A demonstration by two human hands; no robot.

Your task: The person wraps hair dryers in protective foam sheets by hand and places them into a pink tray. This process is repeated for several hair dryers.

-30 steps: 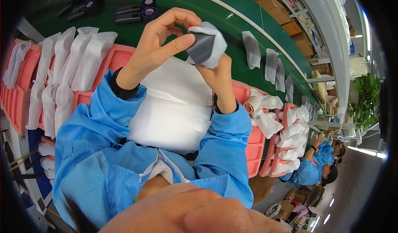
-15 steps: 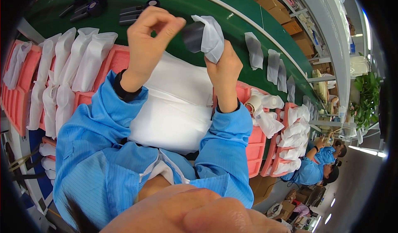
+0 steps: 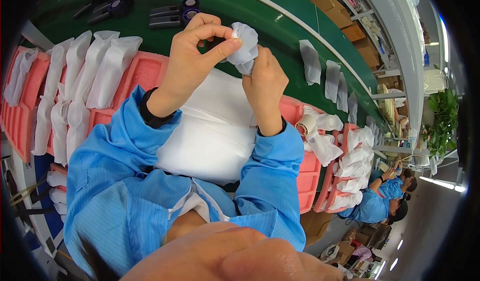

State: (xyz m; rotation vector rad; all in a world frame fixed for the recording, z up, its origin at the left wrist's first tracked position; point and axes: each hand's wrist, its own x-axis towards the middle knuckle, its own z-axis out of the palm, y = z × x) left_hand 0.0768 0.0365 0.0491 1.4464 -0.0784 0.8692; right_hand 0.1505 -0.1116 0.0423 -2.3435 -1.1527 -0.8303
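A whitish translucent bag point(image 3: 245, 48), bunched round something, is held above the green bench between my hands. My left hand point(image 3: 199, 45) is closed, with its thumb and index finger pinching the bag's left edge. From the lower right, my right hand point(image 3: 266, 78) grips the bag's lower end, its fingers curled behind it. The dark thing inside is now almost fully hidden by the bag and my fingers. Below my hands lies a stack of white sheets point(image 3: 210, 136).
Dark handled devices with round heads point(image 3: 172, 16) lie on the green bench point(image 3: 280, 36). Wrapped pieces fill pink trays point(image 3: 145, 73) at left and right. More bagged pieces point(image 3: 311, 63) lie along the bench's right. Co-workers in blue point(image 3: 377, 201) sit at far right.
My left hand has moved right and now pinches the bag's edge. The bag has turned and shifted slightly left, and the dark part that stuck out is covered. The bench items have shifted slightly in view.
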